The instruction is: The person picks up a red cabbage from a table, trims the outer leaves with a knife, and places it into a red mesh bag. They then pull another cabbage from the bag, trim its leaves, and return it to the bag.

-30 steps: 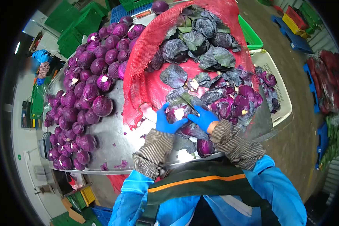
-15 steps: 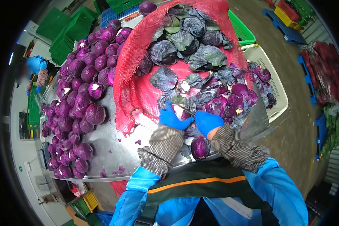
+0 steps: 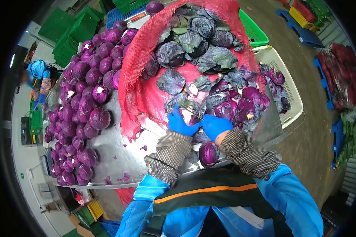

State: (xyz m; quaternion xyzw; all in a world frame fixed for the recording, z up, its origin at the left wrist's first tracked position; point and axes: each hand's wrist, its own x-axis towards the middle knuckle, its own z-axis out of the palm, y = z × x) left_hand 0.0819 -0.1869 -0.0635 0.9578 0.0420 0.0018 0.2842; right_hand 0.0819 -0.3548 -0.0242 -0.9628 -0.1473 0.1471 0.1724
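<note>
My left hand, in a blue glove, grips a red cabbage whose pale stem end shows; the rest is largely hidden by fingers and leaves. My right hand, also gloved, is closed round a knife. Only its thin blade shows, reaching left against the cabbage; the handle is inside the fist. A trimmed-looking red cabbage sits just below my right hand at the table edge. Loose purple and dark outer leaves lie beyond and to the right of my hands.
Untrimmed cabbages lie in a red mesh sack on the metal table. Many shiny purple cabbages are heaped at left. A white crate with leaves stands right, by a green crate. Another person works far left.
My right hand and the knife have shifted slightly left, toward the cabbage. My left hand stays almost in place. The person at far left has moved a little.
</note>
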